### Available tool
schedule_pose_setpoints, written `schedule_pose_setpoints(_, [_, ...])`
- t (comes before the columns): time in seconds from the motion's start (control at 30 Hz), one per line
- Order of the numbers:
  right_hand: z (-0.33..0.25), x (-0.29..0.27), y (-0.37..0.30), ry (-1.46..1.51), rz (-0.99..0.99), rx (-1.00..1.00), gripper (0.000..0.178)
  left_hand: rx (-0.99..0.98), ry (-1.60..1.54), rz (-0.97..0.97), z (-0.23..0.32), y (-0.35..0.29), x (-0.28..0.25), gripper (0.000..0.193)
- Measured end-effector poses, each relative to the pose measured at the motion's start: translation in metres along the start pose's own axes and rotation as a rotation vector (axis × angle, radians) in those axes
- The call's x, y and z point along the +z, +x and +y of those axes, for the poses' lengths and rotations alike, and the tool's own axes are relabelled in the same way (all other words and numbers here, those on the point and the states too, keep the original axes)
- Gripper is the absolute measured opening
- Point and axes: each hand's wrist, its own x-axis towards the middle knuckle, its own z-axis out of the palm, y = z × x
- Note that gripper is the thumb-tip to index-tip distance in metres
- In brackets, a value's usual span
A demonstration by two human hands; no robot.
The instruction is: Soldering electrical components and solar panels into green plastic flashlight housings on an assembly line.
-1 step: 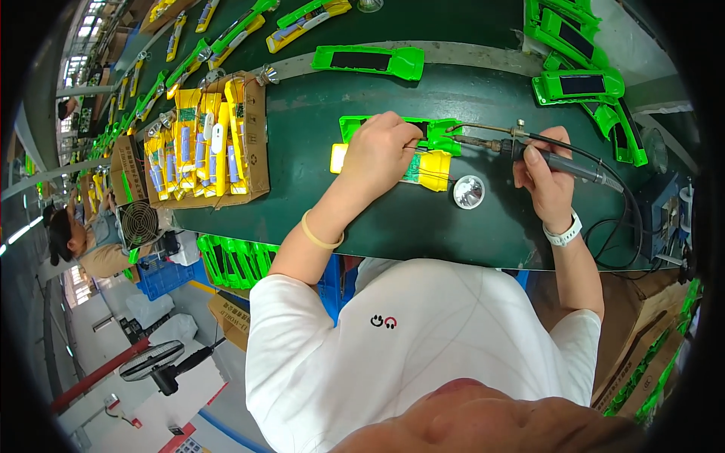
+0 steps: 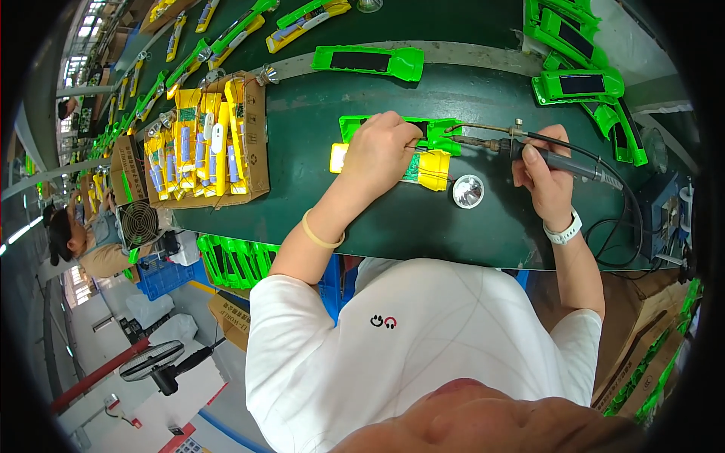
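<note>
My right hand (image 2: 545,175) is closed around the grip of a soldering iron (image 2: 563,162), which has a thin metal feed tube beside its tip. The tip points left, at the right end of a green plastic casing (image 2: 445,134) with a dark panel. My left hand (image 2: 383,149) is pinched over the casing, with a thin dark wire at its fingertips. Partly under that hand lies a yellow casing half (image 2: 433,172) with a green circuit board. A round silver lamp reflector (image 2: 468,192) sits beside its right end, apparently joined to it by a wire.
A cardboard box (image 2: 257,143) of yellow casings with batteries stands at left. One green casing (image 2: 368,60) lies farther back, and several are piled (image 2: 581,87) at far right. A blue soldering station (image 2: 658,211) stands right, its cable looping nearby. Another person (image 2: 91,234) works at far left.
</note>
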Motion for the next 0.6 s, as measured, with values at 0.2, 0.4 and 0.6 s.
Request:
schedule_pose_setpoints(0.2, [0.001, -0.004, 0.012, -0.027, 0.041, 0.065, 0.02, -0.078, 0.006, -0.104, 0.003, 0.005, -0.003, 0.007])
schedule_pose_setpoints(0.4, [0.012, 0.019, 0.033, 0.1, 0.105, 0.018, 0.026, -0.125, 0.083, -0.128, 0.008, 0.01, -0.001, 0.01])
schedule_pose_setpoints(0.6, [0.034, 0.033, 0.038, 0.218, 0.028, 0.108, 0.026, -0.119, 0.114, -0.104, 0.01, 0.005, 0.002, 0.008])
